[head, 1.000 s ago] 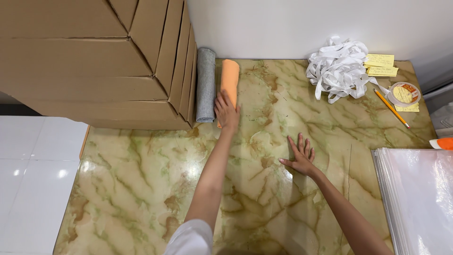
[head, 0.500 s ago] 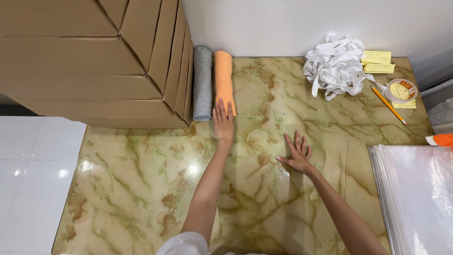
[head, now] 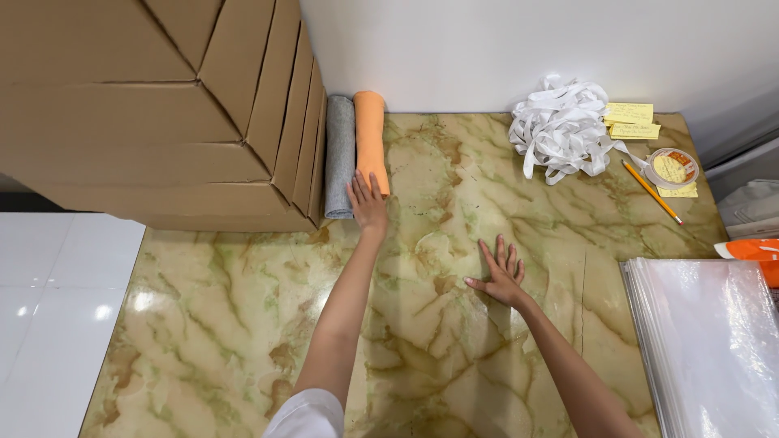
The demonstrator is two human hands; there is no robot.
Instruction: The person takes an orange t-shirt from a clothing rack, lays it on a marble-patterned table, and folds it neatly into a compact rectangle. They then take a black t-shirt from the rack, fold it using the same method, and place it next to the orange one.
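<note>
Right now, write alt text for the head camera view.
The left hand rests on the near end of an orange cloth roll lying beside a grey roll against cardboard boxes. The right hand lies flat on the marbled table.

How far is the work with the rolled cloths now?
Done: a grey rolled cloth lies against the cardboard boxes. In hand: the left hand rests on the near end of the orange rolled cloth beside it; the right hand lies flat on the marble table. Left: no unrolled cloth is visible.
</note>
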